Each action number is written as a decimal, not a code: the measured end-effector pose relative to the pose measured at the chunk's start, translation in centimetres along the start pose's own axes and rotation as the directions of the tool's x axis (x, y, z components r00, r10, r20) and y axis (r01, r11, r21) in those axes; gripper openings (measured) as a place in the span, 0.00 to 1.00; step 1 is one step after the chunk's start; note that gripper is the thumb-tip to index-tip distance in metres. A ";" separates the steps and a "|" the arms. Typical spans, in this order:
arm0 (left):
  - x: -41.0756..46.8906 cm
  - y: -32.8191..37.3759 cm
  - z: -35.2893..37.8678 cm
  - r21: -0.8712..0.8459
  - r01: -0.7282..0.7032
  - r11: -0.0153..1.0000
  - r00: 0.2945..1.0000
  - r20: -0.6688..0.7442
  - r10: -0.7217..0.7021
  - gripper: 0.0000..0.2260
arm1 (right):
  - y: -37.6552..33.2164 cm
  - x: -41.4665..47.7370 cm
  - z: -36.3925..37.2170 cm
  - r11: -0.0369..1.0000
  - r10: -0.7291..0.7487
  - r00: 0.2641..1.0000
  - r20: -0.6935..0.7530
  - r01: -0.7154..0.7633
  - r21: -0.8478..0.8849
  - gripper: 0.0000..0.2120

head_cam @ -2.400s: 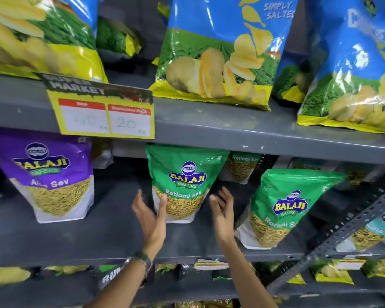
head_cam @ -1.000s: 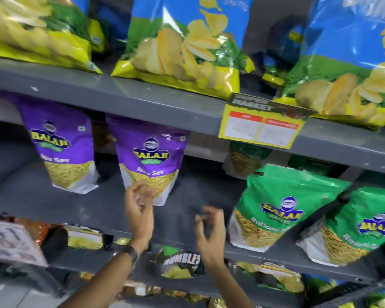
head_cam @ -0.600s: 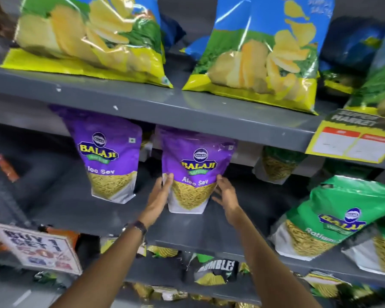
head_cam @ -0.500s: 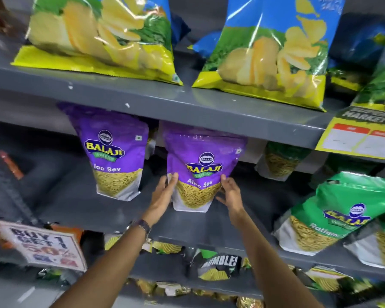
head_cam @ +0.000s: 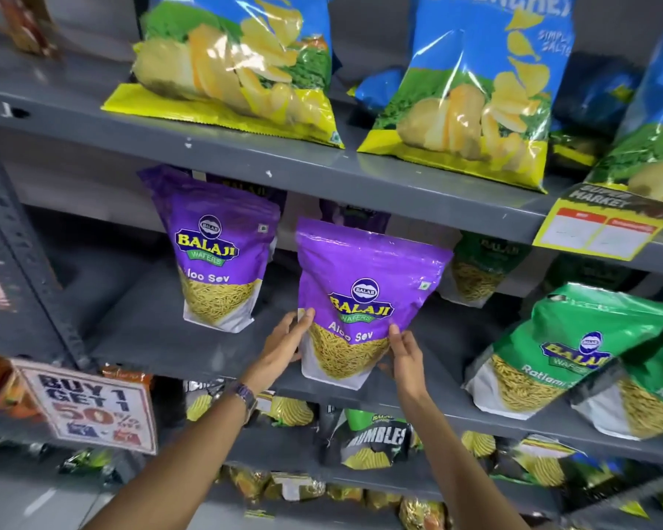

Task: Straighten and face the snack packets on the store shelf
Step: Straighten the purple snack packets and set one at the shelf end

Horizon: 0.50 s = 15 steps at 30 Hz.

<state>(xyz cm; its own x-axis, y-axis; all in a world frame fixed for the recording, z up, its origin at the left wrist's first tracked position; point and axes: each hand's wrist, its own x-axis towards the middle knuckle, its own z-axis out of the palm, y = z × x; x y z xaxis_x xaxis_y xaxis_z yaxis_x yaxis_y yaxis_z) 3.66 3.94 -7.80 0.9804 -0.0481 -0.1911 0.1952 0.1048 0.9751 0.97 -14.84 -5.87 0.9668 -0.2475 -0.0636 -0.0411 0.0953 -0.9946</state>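
A purple Aloo Sev packet (head_cam: pixel 364 269) stands upright at the front edge of the grey middle shelf (head_cam: pixel 161 338), label facing me. My left hand (head_cam: pixel 284 346) grips its lower left side and my right hand (head_cam: pixel 404 355) grips its lower right side. A second purple Aloo Sev packet (head_cam: pixel 217 254) stands to the left, further back on the shelf and facing out. Green Ratlami Sev packets (head_cam: pixel 552 346) lean at the right of the same shelf.
Big blue and yellow chip bags (head_cam: pixel 471 89) lie on the upper shelf. A yellow price tag (head_cam: pixel 598 231) hangs off its edge at right. A "Buy 1 Get 1" sign (head_cam: pixel 92 407) sits lower left. Small packets (head_cam: pixel 376 441) crowd the lower shelf.
Both hands left the green packet, moved left and took hold of the purple Aloo Sev packet. They have drawn it forward to the shelf's front edge.
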 end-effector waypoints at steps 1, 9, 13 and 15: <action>-0.1 0.1 0.1 -0.001 0.003 1.000 1.000 -0.011 -0.003 0.14 | 0.0 -0.1 0.0 1.000 -0.003 1.000 -0.005 0.003 -0.004 0.07; -0.4 -0.2 0.0 0.026 -0.020 0.999 0.998 -0.059 0.021 0.14 | -0.4 -0.2 0.2 0.999 0.022 0.999 -0.033 -0.024 -0.037 0.08; -0.5 -0.2 -0.1 -0.038 -0.108 0.993 0.993 -0.056 0.105 0.07 | 0.6 -1.2 1.2 0.974 -0.204 0.905 -0.373 0.149 -0.170 0.12; -0.8 -0.4 -0.7 -0.088 -0.271 0.958 0.945 -0.215 0.248 0.09 | 1.0 -3.2 2.7 0.869 -0.476 0.727 -0.495 0.301 -0.394 0.20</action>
<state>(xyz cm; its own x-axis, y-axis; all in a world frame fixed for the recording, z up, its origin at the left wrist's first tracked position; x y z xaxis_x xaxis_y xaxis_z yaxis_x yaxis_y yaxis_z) 2.82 4.59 -8.11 0.9803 0.1941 0.0370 -0.0767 0.2009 0.9766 -1.53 -11.33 -6.44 0.5977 -0.7024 0.3865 0.1558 -0.3711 -0.9154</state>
